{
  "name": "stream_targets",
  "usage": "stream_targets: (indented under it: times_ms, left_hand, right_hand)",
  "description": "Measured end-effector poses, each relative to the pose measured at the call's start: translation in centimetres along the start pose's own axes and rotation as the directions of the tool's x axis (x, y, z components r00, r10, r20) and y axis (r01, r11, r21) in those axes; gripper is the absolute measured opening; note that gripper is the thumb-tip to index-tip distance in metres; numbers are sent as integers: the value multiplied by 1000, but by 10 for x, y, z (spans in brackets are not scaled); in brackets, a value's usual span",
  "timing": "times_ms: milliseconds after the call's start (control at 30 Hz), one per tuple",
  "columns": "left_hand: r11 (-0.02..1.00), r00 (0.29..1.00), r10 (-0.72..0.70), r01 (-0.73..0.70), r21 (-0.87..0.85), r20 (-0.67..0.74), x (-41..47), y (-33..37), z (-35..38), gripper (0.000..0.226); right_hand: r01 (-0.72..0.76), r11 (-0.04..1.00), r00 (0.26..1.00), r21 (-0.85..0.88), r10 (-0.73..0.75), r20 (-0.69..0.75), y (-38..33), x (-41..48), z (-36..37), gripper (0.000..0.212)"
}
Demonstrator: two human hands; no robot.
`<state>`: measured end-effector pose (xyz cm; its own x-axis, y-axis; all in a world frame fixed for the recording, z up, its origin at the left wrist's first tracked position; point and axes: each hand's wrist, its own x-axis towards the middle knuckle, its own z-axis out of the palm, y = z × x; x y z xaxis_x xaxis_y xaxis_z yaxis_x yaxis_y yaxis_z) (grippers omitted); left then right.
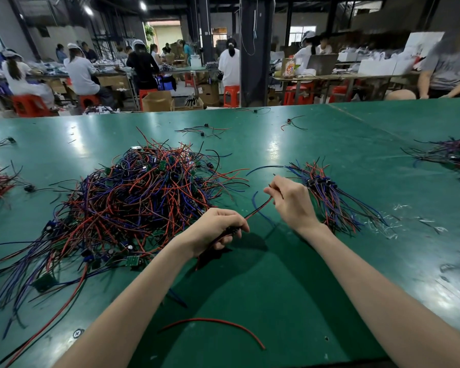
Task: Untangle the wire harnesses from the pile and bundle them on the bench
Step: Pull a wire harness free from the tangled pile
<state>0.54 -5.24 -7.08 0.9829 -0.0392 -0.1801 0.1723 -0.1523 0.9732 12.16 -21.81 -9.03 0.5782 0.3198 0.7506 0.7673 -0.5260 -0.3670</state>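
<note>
Green bench [290, 274] is spreading under you: your left hand [218, 231] is gripping one harness [258, 209], your right hand [290, 199] pinching its far end. Keep it taut, clear of the pile [133, 197] left, then lay it on the bundle [329, 197] right.

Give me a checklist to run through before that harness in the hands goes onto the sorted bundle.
1. Left hand closed on the harness's dark end: ok.
2. Right hand pinching the red and black wires farther along: ok.
3. Held wires free of the tangled pile: ok on the stretch between the hands; below the left hand, cannot tell.
4. Blue wire behind the held pair not caught on it: cannot tell.
5. Sorted bundle lying beside the right hand: ok.
6. Loose red wire near the bench edge out of the way: ok.
</note>
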Motion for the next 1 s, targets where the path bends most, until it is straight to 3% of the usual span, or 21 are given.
stream_targets:
  times_ms: [67, 167, 267, 367, 500, 667, 767, 1000]
  left_hand:
    - [1000, 1000, -9, 9, -3, 22, 0, 0, 0, 25]
    - [1000, 999, -14, 15, -16, 41, -1, 1, -2, 24]
    - [1000, 998, -23, 24, -17, 51, -1, 1, -1, 23]
    - [999, 999, -29, 30, -22, 42, -1, 1, -1, 23]
    - [999, 999, -23, 24, -26, 40, -2, 1, -1, 23]
    - [999, 999, -27, 28, -25, 41, -3, 3, 0, 22]
    - [999, 999, -21, 22, -26, 42, -4, 3, 0, 23]
    - [999, 999, -10, 11, -33, 51, -4, 3, 0, 25]
  right_hand:
    - [75, 996, 997, -44, -76, -27, -1, 0, 0, 24]
    - [63, 998, 997, -24, -64, -50, 2, 0, 1, 21]
    - [-42, 998, 998, 52, 45, -49, 3, -1, 2, 17]
    - [-242, 953, 969, 182, 246, 1, 3, 1, 3, 16]
    - [-525, 711, 840, 468, 520, 154, 2, 4, 1, 16]
    - [-629, 368, 716, 684, 618, 326, 1, 7, -4, 17]
    - [-654, 167, 646, 738, 631, 430, -2, 9, -6, 17]
    - [-700, -117, 500, 704, 625, 600, -3, 14, -12, 16]
